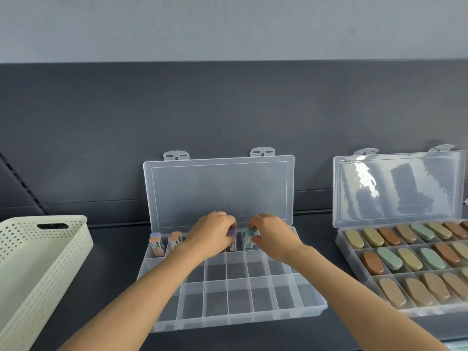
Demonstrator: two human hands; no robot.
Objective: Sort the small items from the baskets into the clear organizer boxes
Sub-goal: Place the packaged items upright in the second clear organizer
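We judge the sorting to be well under way but far from finished: the right organizer box [352, 259], lid up, shows an oval piece [390, 258] in tan, green or brown in every compartment that we can see across its three rows, though the frame edge cuts it off, so we take that box as done or nearly so. The middle organizer box [228, 323] is where the work now stands. Its lid [217, 193] is propped upright against the dark back panel, and only its far row holds anything: small upright orange pieces [157, 245] in the two leftmost compartments, one lilac-topped piece just behind them. The left hand [214, 234] has its fingers curled round a purple piece [232, 233] over a far-row compartment near the middle, and the right hand [272, 235] pinches a teal piece [250, 235] in the compartment just beside it to the right; we cannot tell whether either piece has reached the floor of its slot, and the hands hide a few neighbouring compartments. The middle and near rows of this box show nothing in them, so most of it is left to fill. The cream perforated basket [38, 274] sits at the left, well apart from the hands, and no small items show in the part of it we can see
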